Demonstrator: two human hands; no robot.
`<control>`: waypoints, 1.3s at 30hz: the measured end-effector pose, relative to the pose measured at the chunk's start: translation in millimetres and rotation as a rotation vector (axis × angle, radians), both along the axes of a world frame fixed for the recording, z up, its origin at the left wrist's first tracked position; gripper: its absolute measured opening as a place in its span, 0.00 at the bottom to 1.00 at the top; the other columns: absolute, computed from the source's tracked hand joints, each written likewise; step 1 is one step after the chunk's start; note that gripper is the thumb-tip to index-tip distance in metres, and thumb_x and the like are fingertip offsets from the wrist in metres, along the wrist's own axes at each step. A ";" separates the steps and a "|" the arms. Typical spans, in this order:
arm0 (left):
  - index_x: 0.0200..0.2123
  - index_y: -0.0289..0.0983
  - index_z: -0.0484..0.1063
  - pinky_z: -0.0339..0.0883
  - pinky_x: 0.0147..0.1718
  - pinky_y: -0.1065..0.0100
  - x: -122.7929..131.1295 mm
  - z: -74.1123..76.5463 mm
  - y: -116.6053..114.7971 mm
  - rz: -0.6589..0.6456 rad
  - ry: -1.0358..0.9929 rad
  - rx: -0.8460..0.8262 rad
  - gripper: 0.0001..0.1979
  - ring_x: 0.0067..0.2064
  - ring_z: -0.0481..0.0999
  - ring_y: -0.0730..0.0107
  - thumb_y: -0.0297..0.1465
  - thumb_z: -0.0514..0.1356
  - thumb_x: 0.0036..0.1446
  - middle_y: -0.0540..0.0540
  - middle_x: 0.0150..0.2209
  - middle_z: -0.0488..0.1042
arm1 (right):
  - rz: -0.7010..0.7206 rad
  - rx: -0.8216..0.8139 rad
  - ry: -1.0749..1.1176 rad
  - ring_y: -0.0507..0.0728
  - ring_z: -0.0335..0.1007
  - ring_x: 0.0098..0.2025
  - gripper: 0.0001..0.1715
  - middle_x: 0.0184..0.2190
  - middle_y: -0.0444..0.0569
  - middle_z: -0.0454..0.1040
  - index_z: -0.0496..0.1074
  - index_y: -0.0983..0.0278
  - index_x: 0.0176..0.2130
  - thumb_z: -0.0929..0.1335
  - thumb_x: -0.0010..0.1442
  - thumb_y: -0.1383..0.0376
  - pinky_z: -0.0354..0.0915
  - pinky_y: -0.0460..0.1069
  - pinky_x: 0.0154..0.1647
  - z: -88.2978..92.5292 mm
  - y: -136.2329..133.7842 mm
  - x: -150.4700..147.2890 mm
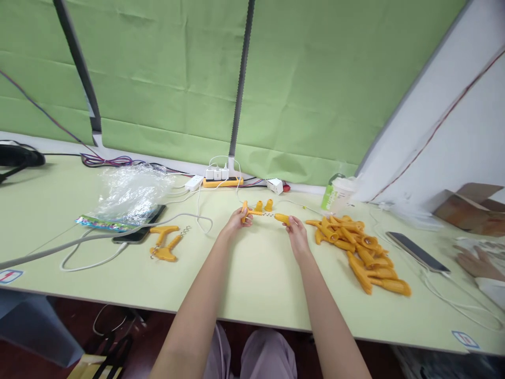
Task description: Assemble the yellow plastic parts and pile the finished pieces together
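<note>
My left hand (239, 218) is closed round the yellow T-shaped handle of a corkscrew (255, 212), its metal spiral pointing right. A yellow tapered sleeve (281, 218) is pinched in my right hand (295, 231), its tip facing the spiral; a short length of spiral shows between the two. Just behind my left hand stand two small yellow caps (259, 206). Two yellow corkscrews (168, 247) with bare spirals lie left of my left hand. Right of my right hand is a heap of yellow handles and sleeves (355, 245).
At the left, a clear plastic bag (132, 192) lies by a black phone (138, 234) and white cables. A power strip (223, 182) sits at the back. Another phone (418, 251), a cup (341, 193) and a cardboard box (469, 210) are at the right.
</note>
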State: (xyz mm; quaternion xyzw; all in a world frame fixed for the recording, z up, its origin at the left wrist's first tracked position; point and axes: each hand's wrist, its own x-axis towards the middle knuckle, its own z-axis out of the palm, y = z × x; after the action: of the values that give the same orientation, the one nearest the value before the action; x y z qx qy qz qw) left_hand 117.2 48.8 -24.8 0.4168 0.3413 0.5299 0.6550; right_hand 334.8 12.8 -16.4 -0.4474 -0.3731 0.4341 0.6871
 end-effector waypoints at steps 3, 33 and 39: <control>0.39 0.35 0.68 0.65 0.23 0.75 1.1 -0.1 -0.3 -0.006 -0.003 0.025 0.16 0.21 0.71 0.78 0.42 0.60 0.55 0.50 0.25 0.71 | -0.014 -0.012 0.007 0.52 0.73 0.31 0.26 0.31 0.43 0.75 0.69 0.61 0.34 0.76 0.39 0.51 0.64 0.46 0.29 0.2 0.8 -0.1; 0.36 0.36 0.66 0.64 0.25 0.73 11.3 -2.4 -4.0 -0.069 0.022 0.085 0.17 0.26 0.70 0.76 0.42 0.63 0.52 0.49 0.27 0.71 | 0.189 -0.157 -0.786 0.62 0.75 0.42 0.40 0.36 0.55 0.80 0.72 0.62 0.37 0.51 0.57 0.37 0.62 0.58 0.52 -5.8 -6.8 -1.4; 0.37 0.37 0.66 0.63 0.26 0.74 6.7 -0.6 -5.1 -0.064 0.020 0.086 0.17 0.26 0.70 0.76 0.42 0.63 0.52 0.50 0.28 0.71 | 0.328 -0.034 -0.599 0.60 0.76 0.42 0.40 0.48 0.54 0.76 0.58 0.57 0.58 0.65 0.53 0.41 0.63 0.58 0.51 -2.6 -13.9 -11.5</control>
State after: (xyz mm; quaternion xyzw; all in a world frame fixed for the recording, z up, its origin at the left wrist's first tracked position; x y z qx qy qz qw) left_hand 123.9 43.7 -25.4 0.4606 0.3111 0.5185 0.6498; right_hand 323.3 -1.2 -19.0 -0.5006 -0.6181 0.3940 0.4606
